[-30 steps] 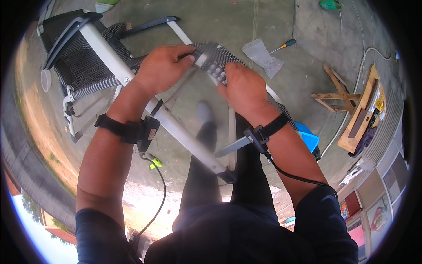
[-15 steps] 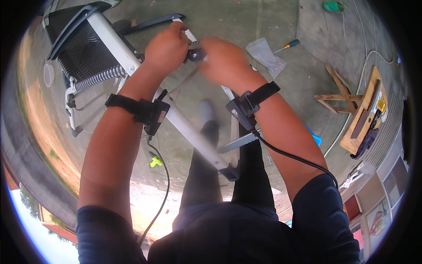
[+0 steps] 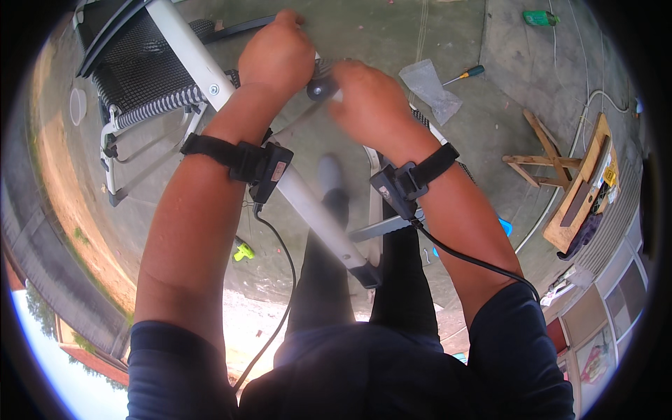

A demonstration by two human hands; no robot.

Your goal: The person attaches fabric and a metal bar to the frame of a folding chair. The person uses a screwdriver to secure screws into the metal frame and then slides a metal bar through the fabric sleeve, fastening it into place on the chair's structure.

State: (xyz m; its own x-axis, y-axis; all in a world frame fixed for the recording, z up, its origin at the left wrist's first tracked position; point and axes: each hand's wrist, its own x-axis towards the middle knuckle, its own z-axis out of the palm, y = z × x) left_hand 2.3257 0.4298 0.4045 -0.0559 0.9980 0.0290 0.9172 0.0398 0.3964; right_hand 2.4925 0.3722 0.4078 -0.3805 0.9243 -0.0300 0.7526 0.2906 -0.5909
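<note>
A folding chair with white metal tubing, black mesh fabric and black armrests stands tilted before me, one white leg tube (image 3: 315, 217) slanting toward my thighs. My left hand (image 3: 278, 57) is closed over its upper frame, beside the dark arm bar (image 3: 241, 28); the gripped part is mostly hidden. Close to it, my right hand (image 3: 374, 105) curls round the frame by a round black hinge (image 3: 318, 89); its fingertips are slightly blurred and partly hidden. The mesh seat (image 3: 150, 77) hangs left of my left hand. A strapped black device with a cable sits on each wrist.
A clear plastic bag (image 3: 430, 89) and a screwdriver (image 3: 465, 74) lie on the concrete floor to the right. Farther right are a wooden trestle (image 3: 546, 161) and a board (image 3: 570, 203) with small items. A bright green tool (image 3: 243, 250) lies left of my legs.
My left hand has shifted a little farther up and away along the chair. The right hand stays beside the hinge. The whole view has turned slightly.
</note>
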